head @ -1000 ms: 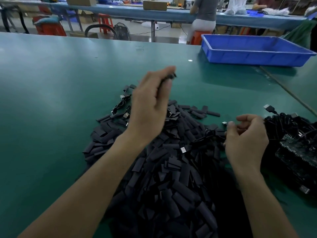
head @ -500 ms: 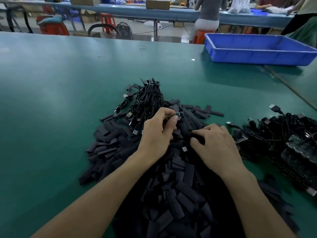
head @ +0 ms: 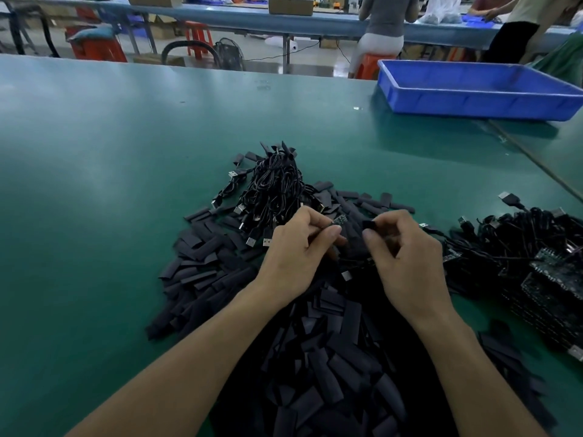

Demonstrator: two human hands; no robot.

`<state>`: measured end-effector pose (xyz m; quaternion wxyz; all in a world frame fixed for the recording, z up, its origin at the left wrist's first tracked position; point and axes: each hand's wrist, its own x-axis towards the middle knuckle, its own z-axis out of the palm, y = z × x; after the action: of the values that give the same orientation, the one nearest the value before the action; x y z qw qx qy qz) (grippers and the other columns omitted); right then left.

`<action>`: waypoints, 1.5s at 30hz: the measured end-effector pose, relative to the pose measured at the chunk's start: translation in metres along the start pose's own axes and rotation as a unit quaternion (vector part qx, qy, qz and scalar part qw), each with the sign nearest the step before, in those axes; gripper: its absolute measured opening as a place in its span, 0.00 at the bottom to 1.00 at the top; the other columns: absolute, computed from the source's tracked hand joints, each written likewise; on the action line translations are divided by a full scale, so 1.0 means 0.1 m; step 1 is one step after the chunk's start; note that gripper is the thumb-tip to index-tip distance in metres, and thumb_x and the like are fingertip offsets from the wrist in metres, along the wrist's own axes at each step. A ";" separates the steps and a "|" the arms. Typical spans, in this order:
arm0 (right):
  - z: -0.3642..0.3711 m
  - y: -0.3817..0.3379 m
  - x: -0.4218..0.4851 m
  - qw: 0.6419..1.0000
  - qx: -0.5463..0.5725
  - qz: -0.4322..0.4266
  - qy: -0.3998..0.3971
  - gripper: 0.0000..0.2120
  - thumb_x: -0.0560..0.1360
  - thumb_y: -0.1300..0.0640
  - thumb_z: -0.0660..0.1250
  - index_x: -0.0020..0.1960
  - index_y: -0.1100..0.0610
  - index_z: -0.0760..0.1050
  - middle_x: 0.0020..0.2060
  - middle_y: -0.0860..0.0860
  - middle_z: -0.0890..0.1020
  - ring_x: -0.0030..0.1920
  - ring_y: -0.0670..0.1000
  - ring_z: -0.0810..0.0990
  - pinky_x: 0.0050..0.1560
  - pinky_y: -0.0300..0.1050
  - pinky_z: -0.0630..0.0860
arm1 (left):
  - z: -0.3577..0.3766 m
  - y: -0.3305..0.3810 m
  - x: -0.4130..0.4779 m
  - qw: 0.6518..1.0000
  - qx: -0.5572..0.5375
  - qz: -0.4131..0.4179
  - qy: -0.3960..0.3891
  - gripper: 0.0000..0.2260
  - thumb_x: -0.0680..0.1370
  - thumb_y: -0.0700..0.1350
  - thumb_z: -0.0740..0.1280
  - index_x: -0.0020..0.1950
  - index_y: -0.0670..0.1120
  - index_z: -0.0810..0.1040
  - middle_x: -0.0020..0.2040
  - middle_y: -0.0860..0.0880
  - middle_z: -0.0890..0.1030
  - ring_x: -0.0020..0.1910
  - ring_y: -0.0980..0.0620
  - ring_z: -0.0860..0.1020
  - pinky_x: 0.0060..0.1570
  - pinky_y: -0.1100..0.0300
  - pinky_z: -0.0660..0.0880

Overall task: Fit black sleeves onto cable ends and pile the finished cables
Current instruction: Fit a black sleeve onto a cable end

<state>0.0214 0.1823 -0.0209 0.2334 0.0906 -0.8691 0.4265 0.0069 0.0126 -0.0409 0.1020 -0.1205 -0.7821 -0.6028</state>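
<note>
Over the near middle of the green surface (head: 110,200), both hands hover just above a heap of loose black sleeves (head: 331,357). The left hand (head: 296,247) pinches a cable end (head: 339,219) between thumb and forefinger, and a small bare board tip pokes out toward the right. The right hand (head: 407,257) faces it with fingers curled, pinching a single sleeve (head: 369,224) at its fingertips. The sleeve and the cable end are near each other but apart.

Just beyond the hands, at the far edge of the heap, lies a pile of black cables (head: 274,184) with silver plugs fanned out on its left side. To the right, well apart from that pile, a second tangle of cables (head: 520,228) sprawls against a dark stack (head: 549,288) at the frame's edge — what the stack is made of I cannot tell. A blue tray (head: 473,96) sits at the far right of the surface. Past it runs another long bench (head: 236,17), with red stools (head: 195,37) and people working there.
</note>
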 end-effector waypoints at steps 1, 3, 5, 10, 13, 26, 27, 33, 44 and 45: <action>0.00 0.01 -0.01 1.000 0.018 0.012 0.007 0.13 0.77 0.59 0.70 0.48 0.43 0.70 0.40 0.41 0.79 0.40 0.41 0.79 0.42 0.31 0.73 | 0.00 -0.01 0.00 1.000 0.008 0.005 0.015 0.05 0.80 0.44 0.70 0.46 0.53 0.77 0.42 0.56 0.85 0.38 0.58 0.83 0.41 0.67 0.78; -0.02 0.03 -0.02 0.998 0.059 0.033 0.011 0.15 0.77 0.60 0.69 0.50 0.42 0.68 0.40 0.44 0.79 0.37 0.45 0.82 0.42 0.45 0.80 | -0.01 -0.02 0.00 0.999 0.026 0.012 0.036 0.04 0.78 0.45 0.72 0.47 0.54 0.82 0.39 0.57 0.84 0.38 0.60 0.82 0.40 0.67 0.78; -0.05 0.04 -0.02 0.995 0.086 0.042 0.008 0.15 0.78 0.60 0.68 0.55 0.41 0.70 0.38 0.45 0.79 0.34 0.46 0.84 0.40 0.49 0.82 | -0.01 -0.03 0.01 0.999 0.023 0.008 0.041 0.03 0.78 0.46 0.73 0.50 0.52 0.85 0.39 0.57 0.84 0.37 0.60 0.82 0.38 0.66 0.78; -0.06 0.10 -0.02 0.992 0.110 0.063 -0.001 0.08 0.77 0.59 0.70 0.48 0.45 0.78 0.37 0.43 0.82 0.32 0.47 0.82 0.40 0.43 0.80 | -0.03 -0.01 0.01 0.999 -0.031 -0.021 0.030 0.06 0.77 0.44 0.73 0.54 0.47 0.85 0.38 0.52 0.85 0.34 0.55 0.82 0.37 0.67 0.77; -0.08 0.14 -0.02 0.985 0.152 0.079 -0.003 0.08 0.78 0.61 0.69 0.47 0.48 0.77 0.37 0.45 0.84 0.33 0.47 0.82 0.39 0.37 0.78 | -0.03 0.00 0.02 0.999 -0.045 -0.020 0.020 0.08 0.77 0.42 0.74 0.55 0.49 0.84 0.38 0.52 0.85 0.34 0.53 0.82 0.37 0.66 0.78; -0.05 0.15 -0.03 0.987 0.136 0.069 -0.043 0.14 0.80 0.61 0.65 0.52 0.42 0.82 0.39 0.41 0.83 0.42 0.42 0.82 0.46 0.39 0.78 | -0.03 -0.01 0.01 0.999 -0.034 -0.002 -0.016 0.06 0.76 0.42 0.74 0.51 0.50 0.85 0.40 0.52 0.86 0.39 0.55 0.83 0.41 0.63 0.79; -0.05 0.16 -0.03 0.988 0.133 0.069 -0.044 0.12 0.80 0.60 0.67 0.52 0.43 0.82 0.40 0.41 0.84 0.43 0.41 0.82 0.47 0.40 0.78 | -0.03 0.00 0.01 0.999 -0.033 0.000 -0.020 0.05 0.76 0.42 0.74 0.51 0.50 0.85 0.40 0.53 0.86 0.39 0.55 0.83 0.41 0.63 0.79; -0.07 0.17 -0.02 0.985 0.148 0.065 -0.055 0.12 0.73 0.57 0.75 0.52 0.44 0.81 0.44 0.40 0.85 0.47 0.41 0.84 0.50 0.35 0.78 | -0.04 0.02 0.01 0.999 -0.023 0.011 -0.031 0.06 0.77 0.42 0.73 0.48 0.54 0.83 0.37 0.62 0.84 0.33 0.64 0.80 0.37 0.71 0.75; -0.08 0.21 -0.01 0.988 0.138 0.054 -0.046 0.09 0.72 0.57 0.75 0.48 0.43 0.82 0.40 0.40 0.85 0.42 0.41 0.83 0.47 0.33 0.77 | -0.04 0.00 0.01 0.999 -0.006 0.017 -0.036 0.05 0.78 0.44 0.72 0.48 0.55 0.84 0.38 0.57 0.84 0.32 0.61 0.78 0.37 0.70 0.74; -0.08 0.21 -0.01 0.988 0.135 0.053 -0.048 0.10 0.72 0.57 0.75 0.48 0.43 0.82 0.40 0.40 0.85 0.42 0.41 0.84 0.46 0.33 0.77 | -0.04 -0.01 0.01 0.999 -0.007 0.015 -0.037 0.05 0.78 0.44 0.72 0.48 0.55 0.84 0.38 0.55 0.84 0.32 0.61 0.78 0.37 0.69 0.74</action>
<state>0.0170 0.2019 -0.0319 0.1542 0.0951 -0.8172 0.5472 0.0055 0.0090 -0.0401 0.0818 -0.1552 -0.7793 -0.6015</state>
